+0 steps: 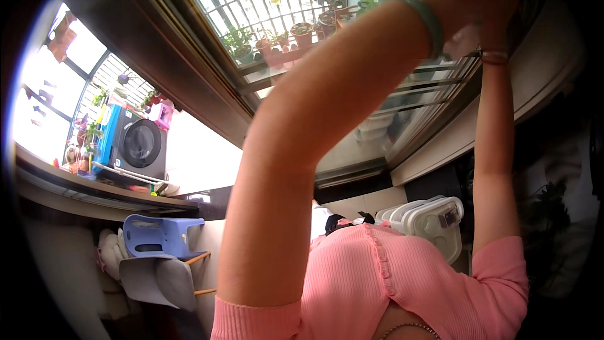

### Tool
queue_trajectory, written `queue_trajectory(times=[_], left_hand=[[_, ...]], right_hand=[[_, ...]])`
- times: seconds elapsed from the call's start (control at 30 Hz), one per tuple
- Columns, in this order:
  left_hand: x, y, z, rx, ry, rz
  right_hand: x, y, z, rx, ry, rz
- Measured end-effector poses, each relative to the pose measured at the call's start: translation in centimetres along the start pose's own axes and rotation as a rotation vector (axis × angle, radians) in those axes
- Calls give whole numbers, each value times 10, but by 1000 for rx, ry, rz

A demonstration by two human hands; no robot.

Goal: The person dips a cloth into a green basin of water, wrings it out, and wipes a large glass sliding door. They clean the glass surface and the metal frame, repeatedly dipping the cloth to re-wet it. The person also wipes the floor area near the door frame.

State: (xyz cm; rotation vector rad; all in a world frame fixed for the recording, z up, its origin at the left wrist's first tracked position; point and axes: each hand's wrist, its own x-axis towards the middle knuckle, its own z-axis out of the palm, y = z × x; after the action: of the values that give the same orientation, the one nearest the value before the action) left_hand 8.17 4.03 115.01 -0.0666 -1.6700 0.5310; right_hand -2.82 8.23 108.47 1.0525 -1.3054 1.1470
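Both my arms reach up toward the top right of the head view. My left hand (pixel 464 0), with a green bangle (pixel 423 20) round its wrist, crosses in front of a glass sliding door (pixel 415 97). Close beside it is my right hand (pixel 498 28), with a reddish band (pixel 494 57) at its wrist. The two hands meet or overlap near the door's right-hand edge. Blur and the dark rim of the picture hide their fingers, so whatever they touch or hold cannot be made out.
Behind the glass stand several potted plants (pixel 302 34) before window bars. At left are a dark washing machine (pixel 139 141), a blue plastic stool (pixel 154 236) and a grey chair (pixel 157 280). White lidded plastic bins (pixel 434 226) stand on the floor by my body.
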Motion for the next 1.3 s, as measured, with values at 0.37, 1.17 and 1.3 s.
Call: queue_trajectory(times=[0.37, 1.17, 1.3], left_hand=[[-138, 68, -24, 57, -362, 116], [-220, -34, -183, 231, -341, -126], [-146, -100, -219, 439, -98, -29]], right_hand=[[-212, -22, -23, -89, -303, 258], [-159, -285, 54, -502, -1, 157], [-50, -254, 27, 419, -485, -95]])
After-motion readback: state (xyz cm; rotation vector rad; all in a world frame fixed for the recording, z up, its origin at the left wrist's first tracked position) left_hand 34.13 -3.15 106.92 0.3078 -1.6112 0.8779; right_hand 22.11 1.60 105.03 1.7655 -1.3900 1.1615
